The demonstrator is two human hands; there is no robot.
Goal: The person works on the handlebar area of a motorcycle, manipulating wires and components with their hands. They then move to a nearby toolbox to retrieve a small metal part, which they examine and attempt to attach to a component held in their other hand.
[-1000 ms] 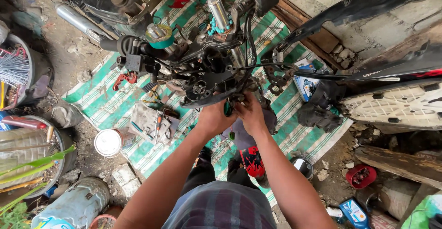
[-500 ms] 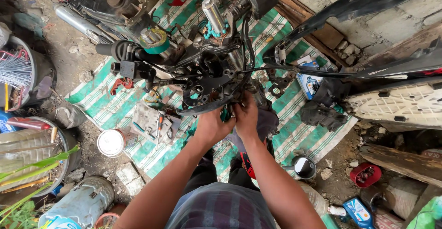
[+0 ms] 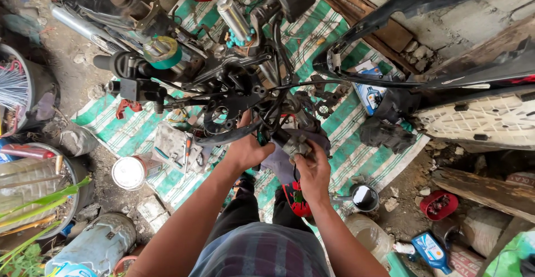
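Observation:
I look straight down on a stripped motorcycle front end [image 3: 234,96] with black handlebars, brackets and cables, standing over a green and white striped mat [image 3: 345,137]. My left hand [image 3: 245,149] reaches up under the black bracket and grips something there; a bit of green handle shows beside it. My right hand [image 3: 313,168] holds a small grey metal part [image 3: 298,144] just below the cables. A chrome fork tube [image 3: 233,18] and a green-ringed cylinder [image 3: 161,51] sit above the hands.
Tools lie on a grey tray [image 3: 175,149] on the mat. A white-lidded can [image 3: 129,172], a small black cup [image 3: 365,197], blue oil bottles [image 3: 432,250], a white perforated panel [image 3: 479,118], black bodywork [image 3: 423,1] and buckets [image 3: 33,193] crowd the ground.
The view has moved closer to the handlebars. My right hand has come down and to the right with the grey metal part; my left hand stays under the bracket.

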